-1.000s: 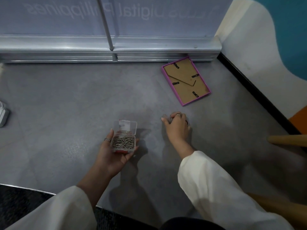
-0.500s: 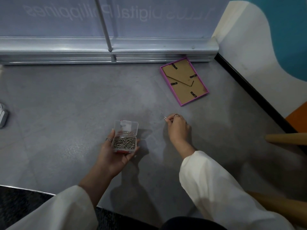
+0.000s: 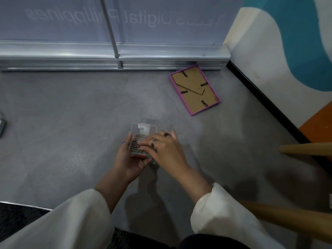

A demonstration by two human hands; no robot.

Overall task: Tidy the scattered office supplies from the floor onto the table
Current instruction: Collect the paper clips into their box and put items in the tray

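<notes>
Down near the grey floor (image 3: 71, 123), the left hand (image 3: 129, 159) cups the little clear clip box (image 3: 142, 139) while the right hand (image 3: 165, 150), fingers loosely out, reaches over it, so it is best to keep the box flat, drop clips inside, then grab the one clip (image 3: 171, 125) just beyond the fingers.

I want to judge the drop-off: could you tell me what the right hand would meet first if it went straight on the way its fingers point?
Most likely the paper clips in the small clear plastic box gripped by the left hand; the right hand already reaches over them, though depth is unclear.
</notes>
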